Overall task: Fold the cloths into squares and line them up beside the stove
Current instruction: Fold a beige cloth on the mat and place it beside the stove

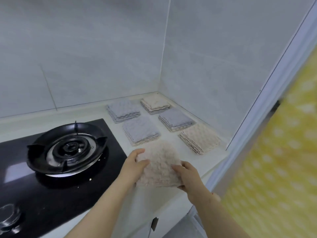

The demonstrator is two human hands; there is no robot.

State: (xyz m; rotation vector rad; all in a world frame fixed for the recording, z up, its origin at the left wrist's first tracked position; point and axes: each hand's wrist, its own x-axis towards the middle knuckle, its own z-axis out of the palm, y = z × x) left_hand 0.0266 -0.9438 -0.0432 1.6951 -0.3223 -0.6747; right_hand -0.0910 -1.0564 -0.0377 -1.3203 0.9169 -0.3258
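I hold a folded beige cloth [158, 164] just above the white counter [173, 146], right of the black stove [56, 170]. My left hand [135, 166] grips its left edge, thumb on top. My right hand [187, 176] pinches its near right corner. Beyond it lie several folded squares in two rows: a grey cloth [140, 130] and another grey cloth [123, 110] nearer the stove, then a beige cloth [199, 138], a grey cloth [175, 120] and a cream cloth [155, 103] along the right wall.
Tiled walls [103, 57] meet in a corner behind the cloths. The stove's burner ring [68, 148] sits left of my hands, a control knob [8, 219] at lower left. A yellow dotted curtain [283, 169] hangs at right. Cabinet fronts [154, 224] sit below the counter edge.
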